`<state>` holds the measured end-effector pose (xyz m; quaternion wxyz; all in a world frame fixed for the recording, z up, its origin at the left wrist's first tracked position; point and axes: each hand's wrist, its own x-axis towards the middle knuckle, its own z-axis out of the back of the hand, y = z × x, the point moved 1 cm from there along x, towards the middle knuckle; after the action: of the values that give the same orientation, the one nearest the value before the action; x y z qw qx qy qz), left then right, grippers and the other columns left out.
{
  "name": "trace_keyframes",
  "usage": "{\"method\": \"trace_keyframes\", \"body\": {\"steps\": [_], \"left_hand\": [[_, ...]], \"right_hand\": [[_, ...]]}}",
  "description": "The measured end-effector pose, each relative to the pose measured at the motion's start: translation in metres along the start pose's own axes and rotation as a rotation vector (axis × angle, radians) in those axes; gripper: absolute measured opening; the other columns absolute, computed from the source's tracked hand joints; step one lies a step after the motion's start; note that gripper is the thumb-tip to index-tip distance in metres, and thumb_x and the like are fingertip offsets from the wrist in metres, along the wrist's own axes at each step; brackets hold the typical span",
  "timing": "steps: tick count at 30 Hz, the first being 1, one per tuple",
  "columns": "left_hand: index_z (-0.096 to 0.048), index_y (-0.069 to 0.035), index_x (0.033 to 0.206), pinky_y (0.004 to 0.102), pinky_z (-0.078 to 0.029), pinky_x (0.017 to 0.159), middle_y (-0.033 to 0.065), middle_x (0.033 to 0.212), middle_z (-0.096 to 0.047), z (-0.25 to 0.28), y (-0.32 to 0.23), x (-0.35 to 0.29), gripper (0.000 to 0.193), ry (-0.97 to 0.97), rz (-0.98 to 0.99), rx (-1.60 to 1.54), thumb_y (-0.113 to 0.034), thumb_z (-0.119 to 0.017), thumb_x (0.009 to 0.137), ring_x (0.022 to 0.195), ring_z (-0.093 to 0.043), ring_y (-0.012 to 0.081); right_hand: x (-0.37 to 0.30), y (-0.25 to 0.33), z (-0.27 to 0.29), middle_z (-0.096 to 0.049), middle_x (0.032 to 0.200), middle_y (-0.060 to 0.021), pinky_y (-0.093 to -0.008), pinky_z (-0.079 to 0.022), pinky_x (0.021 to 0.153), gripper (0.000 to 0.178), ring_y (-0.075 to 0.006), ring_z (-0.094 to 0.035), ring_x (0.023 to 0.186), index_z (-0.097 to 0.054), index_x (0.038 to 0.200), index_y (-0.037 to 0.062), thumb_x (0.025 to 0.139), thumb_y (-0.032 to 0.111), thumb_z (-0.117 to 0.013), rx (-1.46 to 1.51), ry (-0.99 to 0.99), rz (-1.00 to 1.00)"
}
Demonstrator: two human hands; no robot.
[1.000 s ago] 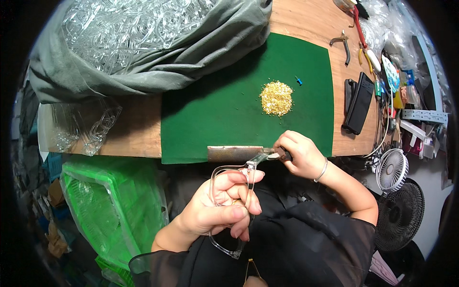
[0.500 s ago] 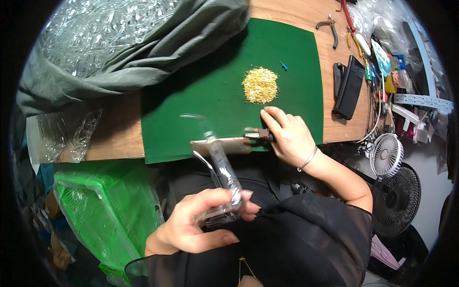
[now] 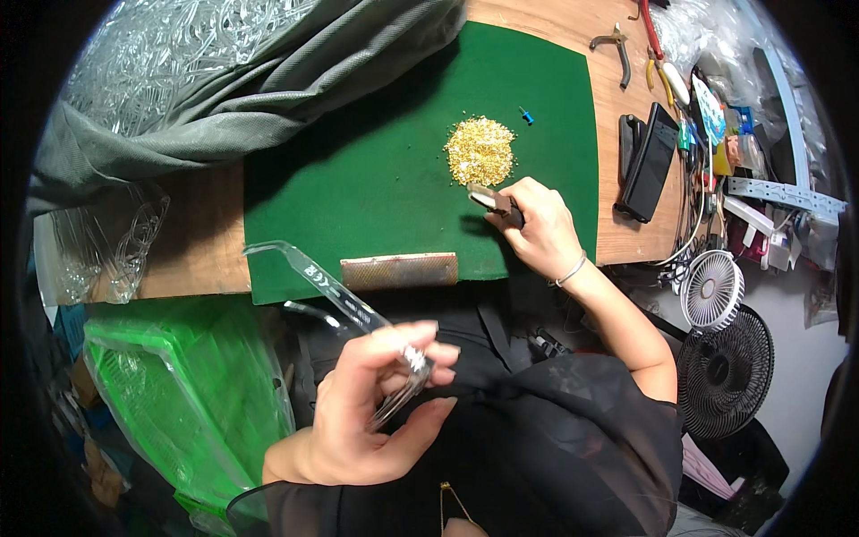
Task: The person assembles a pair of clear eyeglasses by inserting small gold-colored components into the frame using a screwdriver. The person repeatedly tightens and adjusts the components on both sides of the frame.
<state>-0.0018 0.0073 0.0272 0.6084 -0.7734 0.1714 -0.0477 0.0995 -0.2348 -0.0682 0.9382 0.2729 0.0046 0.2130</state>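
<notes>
My left hand point(image 3: 376, 403) holds a pair of clear eyeglasses point(image 3: 318, 279) above my lap. One see-through temple points toward the green mat, and the front part lies within my curled fingers. In my right hand point(image 3: 540, 231) are pliers with dark handles point(image 3: 497, 203), their metal jaws by the near edge of a pile of tiny gold-coloured pieces point(image 3: 480, 150). The exact kind of these pieces is too small to tell. Between the hands, at the mat's near edge, sits a worn brown block point(image 3: 399, 269).
The green mat point(image 3: 358, 197) covers the wooden table. A blue push pin point(image 3: 526, 116) lies beyond the pile. Grey cloth point(image 3: 268, 116) borders a heap of clear temples point(image 3: 170, 72). At right are a black phone point(image 3: 650, 166), other pliers point(image 3: 616, 52) and fans point(image 3: 713, 291). Green crate point(image 3: 188, 394) lower left.
My right hand has lifted the pliers from beside the brown block up to the gold pile. The eyeglasses in my left hand have turned, their temples swinging leftward.
</notes>
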Motion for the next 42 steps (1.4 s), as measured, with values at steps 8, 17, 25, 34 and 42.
{"method": "trace_keyframes", "body": {"steps": [8,17,25,34,42], "left_hand": [[-0.044,0.004,0.119,0.0235,-0.052,0.077,0.0150,0.105,-0.063,-0.015,0.019,0.013,0.036,-0.083,0.257,-0.182,0.007,-0.055,0.084,0.086,-0.064,0.0121],[-0.042,0.004,0.115,0.0224,-0.052,0.074,0.0135,0.102,-0.061,-0.021,0.019,0.012,0.033,-0.040,0.240,-0.334,0.007,-0.054,0.085,0.081,-0.063,0.0103],[-0.036,0.004,0.116,0.0256,-0.054,0.077,0.0167,0.105,-0.057,-0.021,0.016,0.008,0.034,0.073,0.262,-0.336,0.007,-0.052,0.086,0.089,-0.062,0.0151],[-0.041,0.004,0.114,0.0235,-0.053,0.070,0.0134,0.098,-0.063,-0.024,0.022,0.006,0.033,0.040,0.188,-0.294,0.005,-0.056,0.084,0.082,-0.066,0.0136],[-0.035,0.005,0.115,0.0259,-0.054,0.078,0.0176,0.105,-0.057,-0.022,0.015,0.007,0.032,0.140,0.256,-0.189,0.007,-0.051,0.087,0.089,-0.062,0.0159]], "right_hand": [[-0.002,0.007,0.006,-0.056,0.077,-0.0134,-0.0365,-0.046,0.066,0.016,-0.0297,-0.058,0.073,-0.056,0.086,0.0024,0.076,0.010,-0.066,0.195,0.126,-0.199],[0.001,0.093,0.046,-0.060,0.083,-0.0049,-0.0319,-0.043,0.068,0.023,-0.0216,-0.057,0.075,-0.059,0.086,0.0072,0.067,0.004,-0.072,0.641,0.019,0.322],[-0.003,0.089,0.035,-0.061,0.077,-0.0038,-0.0304,-0.041,0.062,0.014,-0.0182,-0.057,0.067,-0.062,0.083,0.0068,0.074,0.007,-0.073,0.797,-0.076,0.376],[-0.004,0.088,0.037,-0.061,0.077,-0.0038,-0.0302,-0.041,0.062,0.013,-0.0179,-0.056,0.067,-0.062,0.083,0.0071,0.075,0.006,-0.072,0.809,-0.047,0.371],[-0.004,0.084,0.043,-0.062,0.079,-0.0037,-0.0317,-0.041,0.066,0.014,-0.0187,-0.057,0.070,-0.062,0.085,0.0076,0.075,0.004,-0.070,0.833,0.058,0.364]]}}
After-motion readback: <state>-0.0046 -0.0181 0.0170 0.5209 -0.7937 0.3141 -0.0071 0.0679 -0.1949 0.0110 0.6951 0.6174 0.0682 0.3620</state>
